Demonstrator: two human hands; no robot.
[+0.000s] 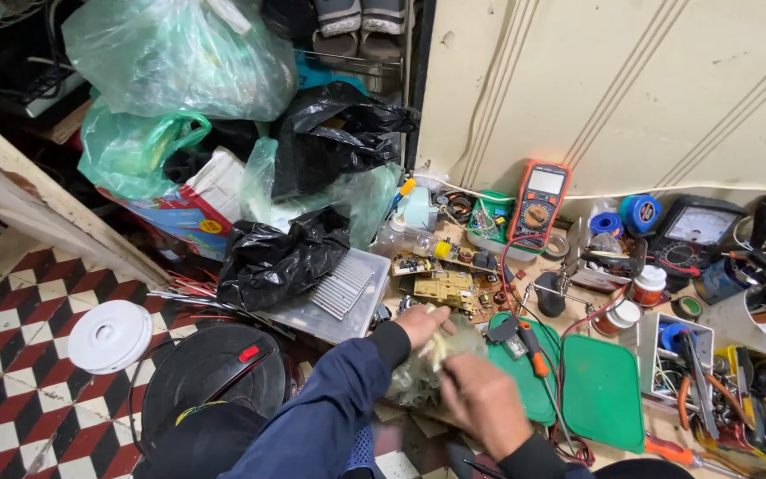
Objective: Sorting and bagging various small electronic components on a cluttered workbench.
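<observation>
At the bench's back edge, an orange multimeter (538,202) leans on the wall, its grey rectangular screen uppermost. Right of it sits a black analogue meter (699,229) with a pale dial. Off the left edge, a blue-and-red cardboard box (190,206) lies among bags.

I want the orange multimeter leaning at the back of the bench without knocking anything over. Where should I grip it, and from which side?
Grip the multimeter by its two long orange edges near the top, beside the display, coming from above. It leans face-up against the wall with its top end free, while its lower end sits among leads and the circuit boards, so a low approach would probably snag.
</observation>
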